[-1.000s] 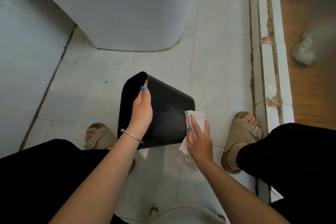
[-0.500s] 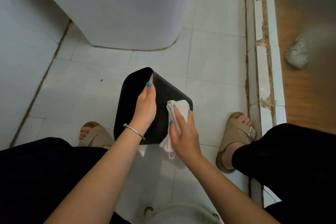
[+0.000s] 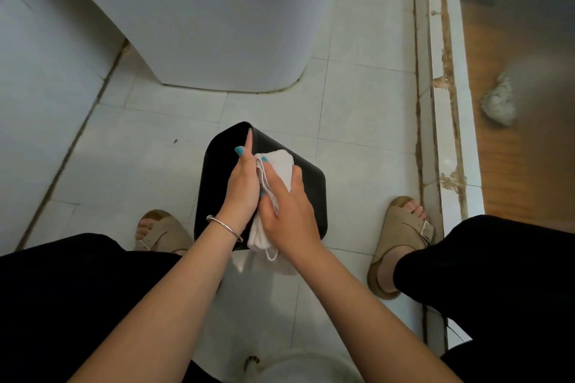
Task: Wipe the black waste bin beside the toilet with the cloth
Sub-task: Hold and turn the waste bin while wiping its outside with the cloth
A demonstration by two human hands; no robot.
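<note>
The black bin point(image 3: 217, 171) lies tipped on the tiled floor point(image 3: 357, 109) between the person's two sandalled feet, just in front of the white toilet point(image 3: 217, 15) base but apart from it. One broad dark side faces up, and its rounded far corner points toward the toilet.

The left hand point(image 3: 242, 186) rests on the bin's upper side, fingers straight and laid along the ridge, its grip released, only steadying. A thin bangle point(image 3: 224, 227) circles that wrist.

The right hand point(image 3: 286, 211) presses a folded white cloth point(image 3: 280, 165) against the bin's upper face, right beside the left hand so that the two touch. Its thumb and fingers curl over the cloth, grasping it; the cloth's far end shows beyond the fingertips and its near end, with a small loop, hangs past the bin's near edge by the wrist.

The left sandal point(image 3: 161, 235) sits partly behind the left forearm, the right sandal point(image 3: 401, 236) close to the raised white sill point(image 3: 435, 102) along the floor's right edge. Beyond the sill is a wooden floor point(image 3: 513, 165) with a pale crumpled lump point(image 3: 497, 102) on it. Black trousers point(image 3: 62, 289) cover both knees.
</note>
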